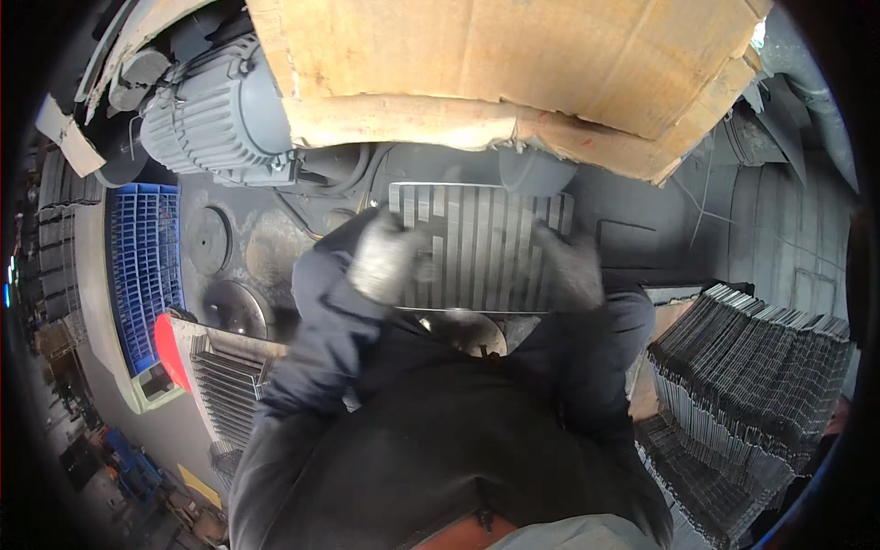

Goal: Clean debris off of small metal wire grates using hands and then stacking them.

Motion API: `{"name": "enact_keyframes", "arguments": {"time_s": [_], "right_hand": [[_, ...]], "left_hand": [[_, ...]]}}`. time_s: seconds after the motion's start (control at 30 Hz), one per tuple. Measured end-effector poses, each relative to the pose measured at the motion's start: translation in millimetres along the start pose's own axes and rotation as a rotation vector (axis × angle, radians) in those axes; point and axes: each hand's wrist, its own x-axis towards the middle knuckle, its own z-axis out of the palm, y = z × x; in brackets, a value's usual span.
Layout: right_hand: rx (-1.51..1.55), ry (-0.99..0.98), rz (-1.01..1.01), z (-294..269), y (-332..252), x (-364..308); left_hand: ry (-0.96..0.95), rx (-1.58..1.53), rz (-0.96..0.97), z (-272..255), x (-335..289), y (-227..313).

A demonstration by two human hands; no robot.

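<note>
In front of my lap is a rectangular grey panel with dark and light parallel strips and a thin pale frame. My left hand, in a grey-white work glove, is over the panel's left side. Over its right side is my right hand, in a darker-looking glove. Both hands are smeared by motion, so I cannot make out whether the fingers grip the panel or only touch it.
A yellowish cardboard sheet hangs above the panel. Left of it sits a grey finned motor, with a blue plastic grid farther left. Stacks of dark ribbed panels stand at my right; another stack is at my left.
</note>
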Motion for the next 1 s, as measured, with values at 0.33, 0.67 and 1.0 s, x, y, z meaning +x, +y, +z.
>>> {"name": "enact_keyframes", "arguments": {"time_s": [0.33,0.67,1.0], "right_hand": [[0.388,0.020,0.434,-138,-42,-20],[0.090,-0.432,0.153,34,-42,4],[0.117,0.147,-0.008,-181,-131,-99]], "left_hand": [[-0.713,-0.351,-0.290,55,15,24],[-0.173,-0.164,-0.104,-81,-4,43],[-0.619,0.032,0.089,120,-59,47]]}}
